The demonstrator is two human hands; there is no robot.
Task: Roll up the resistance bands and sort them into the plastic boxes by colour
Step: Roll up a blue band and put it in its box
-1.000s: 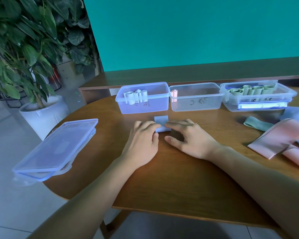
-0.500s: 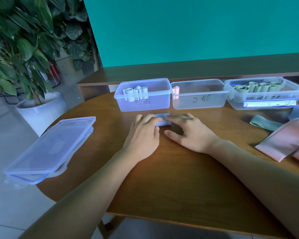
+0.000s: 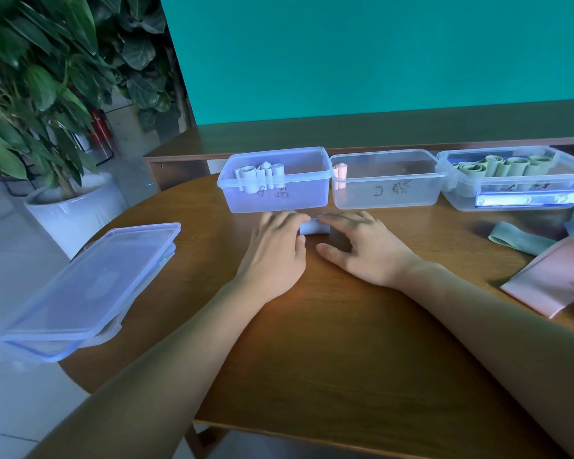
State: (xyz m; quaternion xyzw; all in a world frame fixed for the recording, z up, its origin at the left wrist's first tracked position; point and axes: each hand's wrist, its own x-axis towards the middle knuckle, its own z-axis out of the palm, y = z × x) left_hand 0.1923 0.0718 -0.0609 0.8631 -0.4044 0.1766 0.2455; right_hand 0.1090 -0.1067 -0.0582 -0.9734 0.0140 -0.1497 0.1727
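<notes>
Three risks stand out at this point, with one band nearly rolled and loose bands waiting.

1. Both hands lie over a small pale blue roll (image 3: 314, 226) on the table (image 3: 345, 342), just in front of the blue box (image 3: 275, 197). The left hand (image 3: 274, 256) and right hand (image 3: 367, 250) press it with nearly straight fingers; neither visibly curls round it. If that pressure eases before someone pinches the roll, the springy band could unwind.

2. The roll sits close to the gap between the blue box and the clear middle box (image 3: 385, 190), which holds one pink roll (image 3: 340, 172). A careless lift and drop could land it in the wrong box, breaking the colour sort. The blue box already holds several pale rolls (image 3: 259, 175) standing on end near its left side, so a hard drop might topple them.

3. Unrolled bands lie well to the right: a green band (image 3: 514, 238) and a pink band (image 3: 557, 279) near the table edge. Reaching across for them could brush the green box (image 3: 517, 183), or drag the pink band off the edge.
</notes>
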